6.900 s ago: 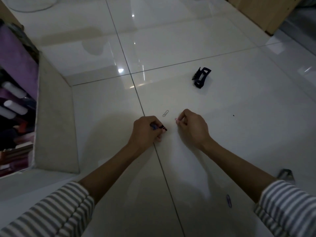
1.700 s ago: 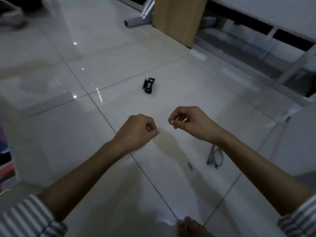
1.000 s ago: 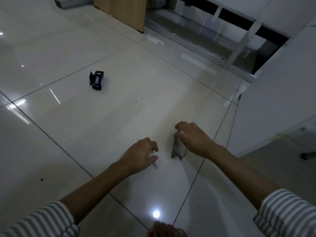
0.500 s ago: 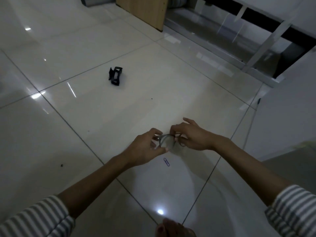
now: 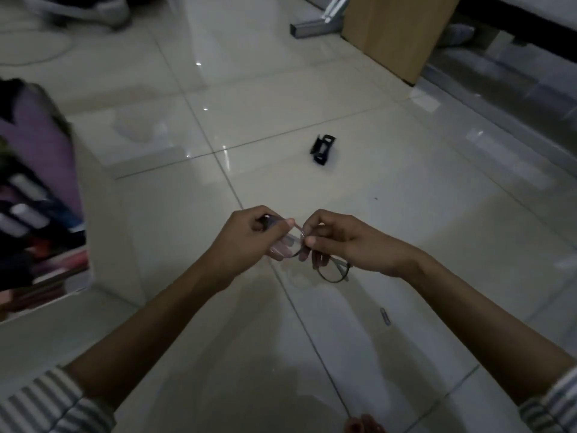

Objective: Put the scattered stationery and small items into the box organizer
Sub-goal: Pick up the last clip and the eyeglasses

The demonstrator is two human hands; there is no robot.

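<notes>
Head view: our left hand [image 5: 246, 242] and right hand [image 5: 349, 242] pinch the glasses [image 5: 332, 271], fingers curled; a hair claw [image 5: 323, 149] lies beyond the glasses.

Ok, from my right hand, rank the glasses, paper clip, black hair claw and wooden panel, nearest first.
1. Glasses, held by the right hand.
2. Paper clip, on the floor to its right.
3. Black hair claw, farther ahead.
4. Wooden panel, far back right.

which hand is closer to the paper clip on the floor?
Right. The right hand is up and left of the paper clip; the left hand is farther left, past the glasses both hold.
</notes>
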